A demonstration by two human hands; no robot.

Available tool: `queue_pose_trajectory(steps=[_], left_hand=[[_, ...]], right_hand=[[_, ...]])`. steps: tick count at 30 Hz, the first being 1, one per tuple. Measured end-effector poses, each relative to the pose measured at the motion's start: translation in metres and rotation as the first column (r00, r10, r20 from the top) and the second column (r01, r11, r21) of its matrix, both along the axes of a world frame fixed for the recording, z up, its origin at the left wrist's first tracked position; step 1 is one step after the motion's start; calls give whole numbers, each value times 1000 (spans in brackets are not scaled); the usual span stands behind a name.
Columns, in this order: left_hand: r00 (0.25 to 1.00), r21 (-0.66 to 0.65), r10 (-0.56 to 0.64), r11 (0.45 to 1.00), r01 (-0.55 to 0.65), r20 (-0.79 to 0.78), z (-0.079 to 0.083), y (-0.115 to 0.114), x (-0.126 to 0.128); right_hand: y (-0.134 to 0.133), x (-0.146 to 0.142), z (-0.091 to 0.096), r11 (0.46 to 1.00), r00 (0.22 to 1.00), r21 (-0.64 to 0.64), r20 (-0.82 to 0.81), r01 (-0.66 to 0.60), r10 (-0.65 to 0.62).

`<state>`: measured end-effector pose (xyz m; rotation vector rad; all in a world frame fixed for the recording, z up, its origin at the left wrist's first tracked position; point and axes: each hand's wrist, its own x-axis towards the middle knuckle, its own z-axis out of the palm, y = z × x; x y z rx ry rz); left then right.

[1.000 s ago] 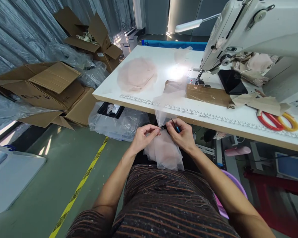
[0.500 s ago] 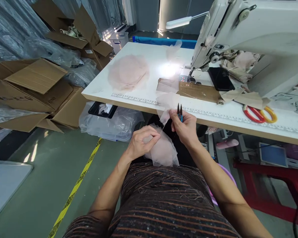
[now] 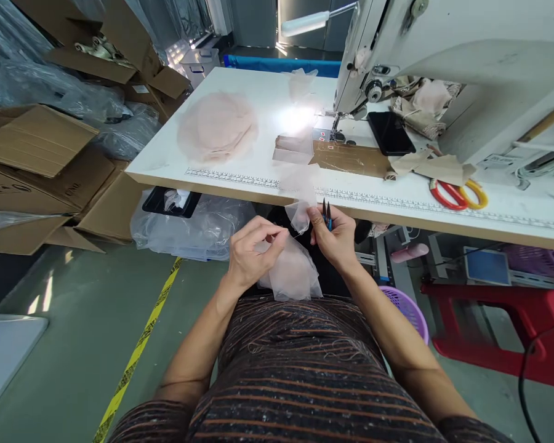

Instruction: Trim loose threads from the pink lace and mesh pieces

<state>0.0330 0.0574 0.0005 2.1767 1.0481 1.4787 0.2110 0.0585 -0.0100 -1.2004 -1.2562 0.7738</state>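
Note:
In front of my lap, my left hand point(image 3: 257, 251) is closed, thumb and forefinger pinched at the edge of a pale pink sheer fabric piece point(image 3: 295, 274) that hangs over my lap. My right hand point(image 3: 333, 237) is closed around small thread snips point(image 3: 327, 216) with dark blades pointing up and a bit of blue handle showing. Its thumb and forefinger also touch a sheer fabric strip point(image 3: 300, 212) that drapes over the table's front edge. A fine thread seems to run between the two hands. The fingers cover most of the snips.
A sewing machine point(image 3: 351, 80) stands on the white table point(image 3: 166, 154). Round sheer pieces point(image 3: 219, 126) lie at left, with cardboard point(image 3: 351, 158), a phone point(image 3: 390, 133) and red-yellow scissors point(image 3: 457, 194) at right. Open cartons point(image 3: 37, 160) stand left; a red stool point(image 3: 503, 320) and purple basket point(image 3: 404, 307) are right.
The view has swung a little to the right, so the table and machine sit further left. Both hands keep their grips, with the fabric still between them.

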Motion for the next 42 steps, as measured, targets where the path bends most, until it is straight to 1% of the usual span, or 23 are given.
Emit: queue_pose_trajectory(steps=[3,6,9,11,13,14,17,18,19,20,21,23,25,27,29,32,35,39,42], left_hand=[[996,-54,30,998,-35,-88,3,-5,9],[990,-72,52,995,-62,-131,2,-7,15],[982,-71,53,995,-66,-180,-1,-5,18],[980,-88,46,994,-64,-195,-4,-4,18],[987,-153,12,987,-37,-163,-6,-3,18],[992,-202,-23,979,-3,-127,-7,-3,17],[985,-346,-165,923,169,43,-8,-4,11],[976,-369,-193,904,216,98,-9,-4,9],[970,-375,-200,896,238,137,-9,-4,7],[970,-366,-188,901,232,153,-9,-5,6],[976,-344,-161,917,202,144,-9,-5,6],[994,-267,-90,958,102,57,-9,-5,7],[998,-161,-11,987,1,-59,-10,-4,10],[988,-60,49,996,-58,-144,-13,-3,14],[978,3,79,997,-80,-192,-17,-1,18],[975,6,87,996,-87,-204,-21,1,20],[990,-54,36,998,-43,-136,-19,0,19],[993,-157,-120,980,121,14,-13,-3,12],[971,-185,-208,956,227,118,-14,-4,7]], right_hand=[[-3,-1,-4,997,996,76,88,-7,0],[-4,-1,-7,990,985,142,173,-11,-14],[-5,-3,-7,984,971,180,237,-2,-42],[-5,-5,-7,983,959,183,274,13,-64],[-5,-5,-7,983,952,178,295,33,-85],[-5,-5,-7,982,952,181,290,45,-97],[-4,-5,-10,981,967,183,232,63,-105],[-4,-4,-10,983,972,170,214,62,-98],[-4,-4,-11,987,976,152,201,58,-88],[-5,-4,-12,990,978,132,196,52,-78],[-5,-4,-12,992,978,116,194,48,-70],[-6,-4,-13,992,976,115,205,45,-69],[-6,-5,-12,989,969,139,232,50,-82],[-7,-5,-12,985,961,166,260,55,-98],[-7,-6,-11,982,953,181,283,54,-104],[-6,-7,-12,982,945,176,306,67,-119],[-6,-8,-12,983,944,164,304,83,-130],[-4,-8,-14,984,942,144,302,108,-147],[-3,-6,-15,983,939,136,303,124,-161]])
